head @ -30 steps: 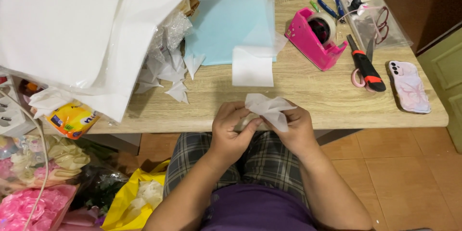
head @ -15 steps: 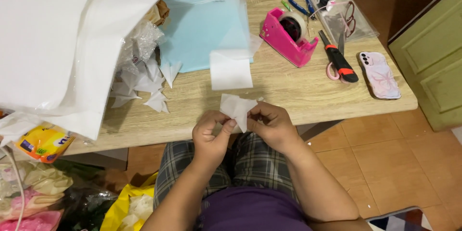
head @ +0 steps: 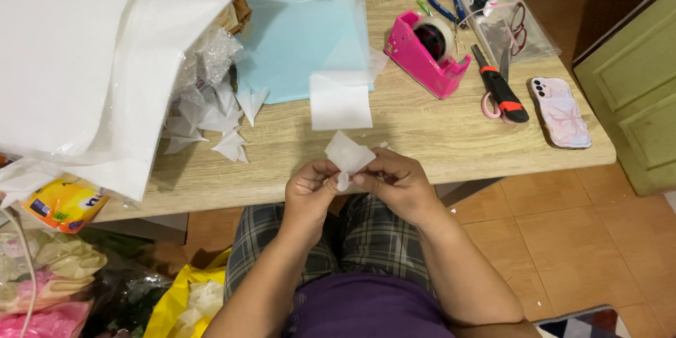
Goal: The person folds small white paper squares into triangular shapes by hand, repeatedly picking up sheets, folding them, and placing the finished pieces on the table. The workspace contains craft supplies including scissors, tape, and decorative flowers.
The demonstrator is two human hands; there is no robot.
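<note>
left hand (head: pixel 310 193), right hand (head: pixel 394 182), pinching paper piece (head: pixel 346 156)

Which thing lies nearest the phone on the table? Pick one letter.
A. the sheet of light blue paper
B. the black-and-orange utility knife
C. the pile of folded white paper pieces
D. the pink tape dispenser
B: the black-and-orange utility knife lies just left of the phone, while the pink tape dispenser sits farther left on the table.
</note>
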